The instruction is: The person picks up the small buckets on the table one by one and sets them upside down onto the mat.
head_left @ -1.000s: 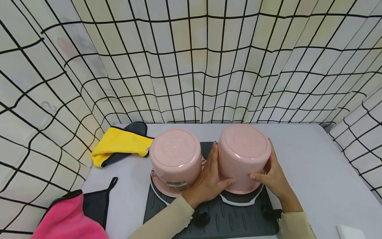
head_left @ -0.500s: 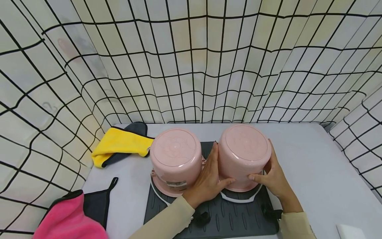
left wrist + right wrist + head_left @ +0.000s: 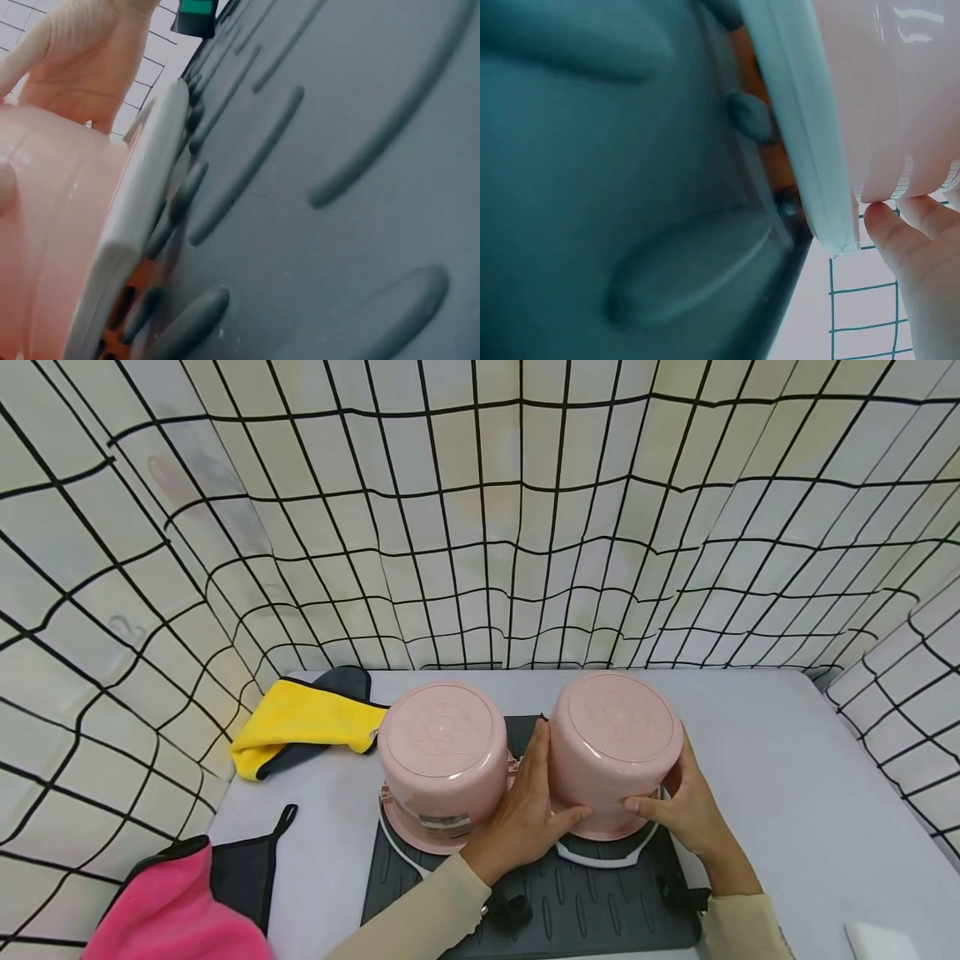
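Note:
Two pink round pails stand upside down side by side on a dark grey ribbed mat (image 3: pixel 577 918). Both hands hold the right pail (image 3: pixel 617 727) between them, thumbs across its near side. My left hand (image 3: pixel 517 818) lies along its left wall, fitted between the two pails. On the opposite wall my right hand (image 3: pixel 682 802) curls its fingers behind the pail, partly hidden. A white handle (image 3: pixel 600 862) loops out at the pail's near rim, just above the mat. The left pail (image 3: pixel 441 735) bears a label and sits close to the left hand.
A yellow cloth (image 3: pixel 307 718) with dark edging lies at the back left. Nearer is a pink and black cloth (image 3: pixel 180 910) with a hanging loop. A white object (image 3: pixel 879 942) shows at the front right edge. Black netting over pale walls surrounds the table (image 3: pixel 787 793).
Between both hands, the right pail has shifted very slightly up and away, with its handle. The left pail and the cloths stay put.

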`<state>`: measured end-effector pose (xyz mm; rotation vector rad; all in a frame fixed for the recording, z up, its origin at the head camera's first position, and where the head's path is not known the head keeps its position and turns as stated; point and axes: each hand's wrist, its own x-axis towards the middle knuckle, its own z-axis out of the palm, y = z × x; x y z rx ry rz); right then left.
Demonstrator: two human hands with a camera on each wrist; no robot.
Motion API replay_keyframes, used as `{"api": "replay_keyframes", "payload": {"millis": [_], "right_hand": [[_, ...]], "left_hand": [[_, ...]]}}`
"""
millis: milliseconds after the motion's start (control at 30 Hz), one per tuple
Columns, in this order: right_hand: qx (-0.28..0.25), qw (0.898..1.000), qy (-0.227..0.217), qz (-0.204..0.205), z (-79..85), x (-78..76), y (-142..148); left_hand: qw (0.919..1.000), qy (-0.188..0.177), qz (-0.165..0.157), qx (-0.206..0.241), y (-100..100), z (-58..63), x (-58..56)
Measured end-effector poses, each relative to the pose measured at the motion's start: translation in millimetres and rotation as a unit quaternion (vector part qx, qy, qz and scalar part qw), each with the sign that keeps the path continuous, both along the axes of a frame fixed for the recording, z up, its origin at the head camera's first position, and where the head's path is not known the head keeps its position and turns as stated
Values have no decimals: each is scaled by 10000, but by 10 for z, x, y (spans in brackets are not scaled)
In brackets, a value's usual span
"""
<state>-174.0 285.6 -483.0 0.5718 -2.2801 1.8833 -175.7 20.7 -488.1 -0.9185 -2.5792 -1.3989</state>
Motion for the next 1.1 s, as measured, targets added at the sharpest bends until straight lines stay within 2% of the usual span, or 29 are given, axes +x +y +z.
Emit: {"api": "replay_keyframes", "payload": {"millis": [267,533,900,1100], "right_hand": [[151,9999,33,-75,6,35,-12],[455,9986,-22,-270,37,100,-14],[814,9959,16,-405,88,161,-22],[845,9955,11,-435,107,177,-29]], "left_hand": [[9998,-177,107,16,9,32,48],[9980,-584,95,198,-11,124,110],[9950,-876,-320,354,-150,192,226],[9949,-905,-353,285,-150,205,237]]}}
